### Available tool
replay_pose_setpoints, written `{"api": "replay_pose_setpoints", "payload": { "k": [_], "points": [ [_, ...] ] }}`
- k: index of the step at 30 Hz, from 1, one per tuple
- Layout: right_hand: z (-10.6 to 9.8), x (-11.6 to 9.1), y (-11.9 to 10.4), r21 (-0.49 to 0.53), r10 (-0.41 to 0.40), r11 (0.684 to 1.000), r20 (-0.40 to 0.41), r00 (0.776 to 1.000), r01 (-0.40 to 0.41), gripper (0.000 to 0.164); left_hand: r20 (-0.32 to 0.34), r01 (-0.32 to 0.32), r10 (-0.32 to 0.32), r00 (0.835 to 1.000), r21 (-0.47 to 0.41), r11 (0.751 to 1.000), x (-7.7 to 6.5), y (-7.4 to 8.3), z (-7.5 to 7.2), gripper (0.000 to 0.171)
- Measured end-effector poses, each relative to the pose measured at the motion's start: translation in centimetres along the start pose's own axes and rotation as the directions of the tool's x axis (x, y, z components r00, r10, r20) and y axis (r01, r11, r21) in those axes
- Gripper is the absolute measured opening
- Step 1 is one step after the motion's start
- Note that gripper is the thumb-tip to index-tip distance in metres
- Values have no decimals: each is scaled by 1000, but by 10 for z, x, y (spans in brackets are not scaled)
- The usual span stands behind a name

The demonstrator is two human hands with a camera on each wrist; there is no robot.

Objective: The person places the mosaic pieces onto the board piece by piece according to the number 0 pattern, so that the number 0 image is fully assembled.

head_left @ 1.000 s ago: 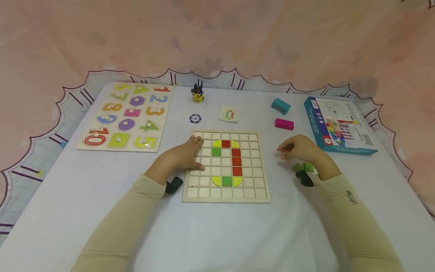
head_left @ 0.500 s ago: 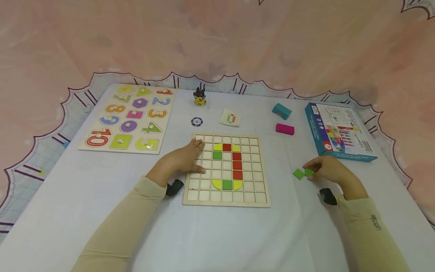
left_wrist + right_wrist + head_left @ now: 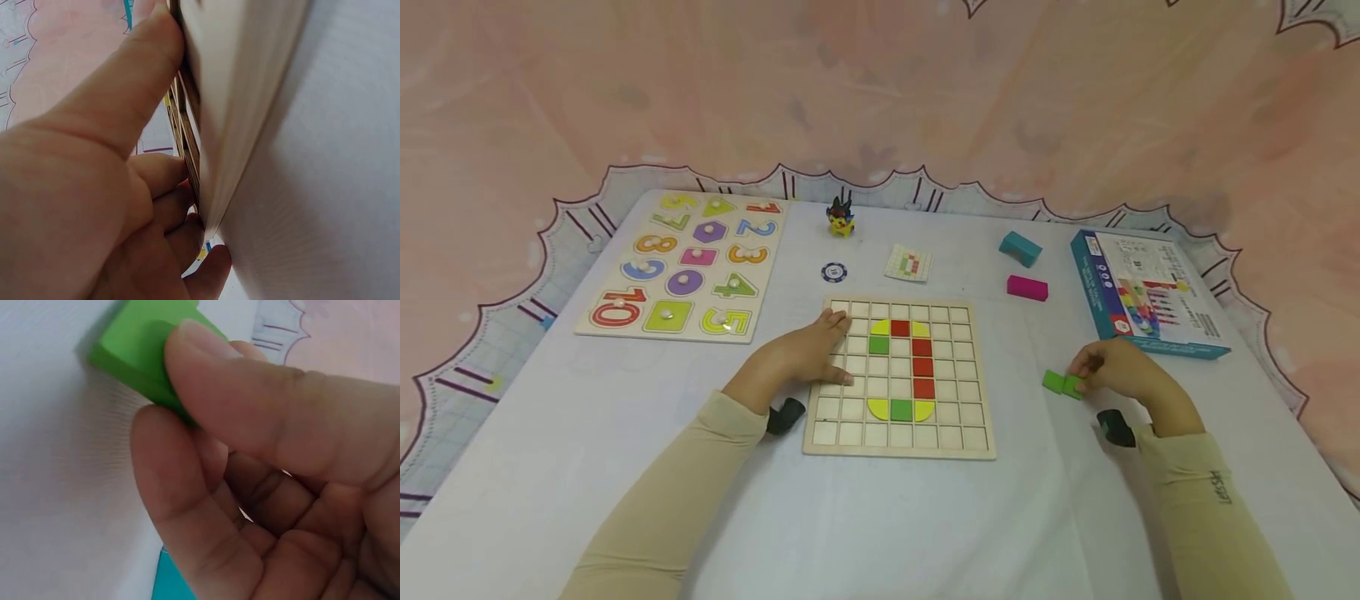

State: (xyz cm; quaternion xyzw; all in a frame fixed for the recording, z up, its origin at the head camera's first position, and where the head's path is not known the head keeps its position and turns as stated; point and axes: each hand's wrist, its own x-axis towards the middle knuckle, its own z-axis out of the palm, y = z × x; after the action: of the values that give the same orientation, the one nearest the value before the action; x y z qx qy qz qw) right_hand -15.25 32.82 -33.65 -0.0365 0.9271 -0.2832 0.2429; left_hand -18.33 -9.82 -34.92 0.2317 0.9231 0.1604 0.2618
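My left hand [image 3: 799,353] rests on the left edge of a wooden grid board [image 3: 899,455], thumb and fingers spread across its cells. In the left wrist view the thumb [image 3: 134,69] lies over the board's rim. Red square tiles [image 3: 922,367], green square tiles [image 3: 901,410] and yellow quarter-round tiles [image 3: 877,408] sit in the grid. Right of the board, my right hand [image 3: 1126,375] pinches a green square tile [image 3: 134,347] between thumb and index finger, low over the cloth. A second green tile [image 3: 1054,381] lies against its left side.
A printed pattern card [image 3: 909,262], poker chip [image 3: 834,272] and small figurine [image 3: 841,218] are behind the board. A number puzzle [image 3: 685,267] lies left. Teal block [image 3: 1021,248], magenta block [image 3: 1027,288] and blue box [image 3: 1150,292] stand back right.
My right hand has moved down and right from beside the board to the green tiles and taken hold of one. The two tiles now sit closer together. My left hand stays on the board.
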Motion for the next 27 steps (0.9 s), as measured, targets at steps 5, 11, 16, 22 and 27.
{"api": "replay_pose_setpoints", "payload": {
  "k": [5, 11, 16, 22, 27],
  "points": [
    [-5, -3, -6, 40, 12, 999, 16, 1000, -13, 23, -2, -4, 4, 1000, -1, 1000, -2, 1, 0, 95],
    [-8, 0, -23, 108, 5, 994, 0, 1000, -5, 25, -8, -4, 5, 1000, 10, 1000, -2, 1, 0, 95],
    [-6, 9, -42, 110, -23, 994, -32, 999, 26, 23, -7, -9, 9, 1000, 9, 1000, -1, 0, 1, 95],
    [1, 22, -69, 129, -76, 988, -53, 996, 83, 21, -4, 1, -1, 1000, 7, 1000, 0, 0, 0, 96],
    [14, 40, -89, 137, -110, 984, -39, 993, 114, 18, -8, -7, 8, 1000, 30, 1000, 1, -1, 1, 96]
  ]
}}
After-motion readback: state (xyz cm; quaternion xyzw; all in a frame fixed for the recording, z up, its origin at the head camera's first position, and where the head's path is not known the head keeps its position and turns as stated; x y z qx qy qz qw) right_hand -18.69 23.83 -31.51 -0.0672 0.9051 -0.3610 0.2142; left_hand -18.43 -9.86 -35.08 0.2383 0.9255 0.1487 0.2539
